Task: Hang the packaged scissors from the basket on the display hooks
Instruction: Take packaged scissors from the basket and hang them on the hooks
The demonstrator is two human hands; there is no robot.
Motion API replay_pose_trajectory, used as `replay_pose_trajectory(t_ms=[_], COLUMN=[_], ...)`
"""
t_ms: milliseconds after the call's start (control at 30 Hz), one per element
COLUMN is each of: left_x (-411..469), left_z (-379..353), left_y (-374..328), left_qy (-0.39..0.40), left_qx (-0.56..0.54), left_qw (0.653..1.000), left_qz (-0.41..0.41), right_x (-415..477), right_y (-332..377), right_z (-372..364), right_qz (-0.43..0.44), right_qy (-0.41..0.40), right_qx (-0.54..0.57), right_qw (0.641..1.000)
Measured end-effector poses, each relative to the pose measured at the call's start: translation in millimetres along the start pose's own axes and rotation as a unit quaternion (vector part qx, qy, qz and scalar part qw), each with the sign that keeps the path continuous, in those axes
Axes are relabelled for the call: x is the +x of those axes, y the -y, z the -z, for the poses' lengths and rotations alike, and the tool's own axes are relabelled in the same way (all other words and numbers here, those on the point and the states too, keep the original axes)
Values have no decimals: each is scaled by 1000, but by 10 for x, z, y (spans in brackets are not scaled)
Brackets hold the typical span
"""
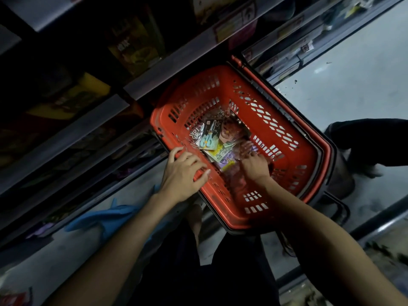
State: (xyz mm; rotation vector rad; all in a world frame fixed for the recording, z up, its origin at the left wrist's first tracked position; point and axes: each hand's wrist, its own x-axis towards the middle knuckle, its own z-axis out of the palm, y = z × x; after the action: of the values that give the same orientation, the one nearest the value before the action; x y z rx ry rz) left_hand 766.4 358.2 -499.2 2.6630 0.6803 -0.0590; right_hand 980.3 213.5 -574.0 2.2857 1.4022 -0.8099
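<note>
A red plastic basket (293,138) sits on the floor below me with several packaged scissors (209,138) piled in its bottom; the top pack shows blue-handled scissors on a dark card. My left hand (183,171) grips the basket's near-left rim. Inside the basket, my right hand (254,164) reaches down with fingers spread and blurred over the packs; whether it holds one I cannot tell. No display hooks are clearly visible in the dark shelving.
Dark store shelves (92,120) with yellow packaged goods run along the left. A blue cloth-like item (103,217) lies on the floor by the shelf base. A person's dark-trousered leg (364,138) stands right of the basket. Pale floor spreads to the upper right.
</note>
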Motion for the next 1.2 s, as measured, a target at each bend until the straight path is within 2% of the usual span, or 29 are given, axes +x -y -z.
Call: replay_pose_trajectory(t_ms=[133, 200, 267, 333, 500, 567, 733, 800, 900, 933, 1033, 1100, 1133, 1200], left_x=[14, 26, 49, 107, 245, 259, 341, 390, 459, 476, 542, 566, 572, 535], left_z=[15, 38, 73, 111, 230, 276, 337, 405, 472, 466, 404, 325, 276, 183], left_y=[-16, -17, -31, -59, -135, -137, -141, -164, -162, -151, -101, -9, 29, 65], left_qy=[13, 19, 30, 44, 90, 118, 134, 132, 92, 65, -6, -53, -73, -104], left_qx=[-5, -2, -16, -58, -161, -189, -320, -416, -533, -542, -549, -519, -490, -410], left_qw=[1000, 1000, 999, 995, 972, 962, 921, 881, 817, 812, 806, 818, 832, 868], left_qz=[15, 15, 26, 61, 142, 157, 178, 185, 201, 206, 223, 242, 248, 260], right_x=[-257, -430, -610, -778, -1169, -1255, -1271, -1203, -1062, -1009, -813, -625, -510, -290], right_y=[80, 137, 216, 273, 472, 561, 669, 647, 616, 609, 520, 388, 316, 204], right_z=[458, 589, 661, 702, 779, 788, 824, 794, 745, 740, 708, 648, 602, 484], right_qz=[-25, -51, -74, -78, -91, -96, -81, -83, -75, -72, -58, -76, -98, -157], right_qy=[-72, -132, -198, -218, -242, -245, -242, -218, -184, -176, -173, -162, -153, -125], right_qx=[84, 144, 270, 407, 534, 598, 738, 774, 808, 812, 801, 792, 777, 712], right_qw=[994, 979, 939, 884, 805, 757, 625, 588, 555, 551, 570, 583, 603, 673])
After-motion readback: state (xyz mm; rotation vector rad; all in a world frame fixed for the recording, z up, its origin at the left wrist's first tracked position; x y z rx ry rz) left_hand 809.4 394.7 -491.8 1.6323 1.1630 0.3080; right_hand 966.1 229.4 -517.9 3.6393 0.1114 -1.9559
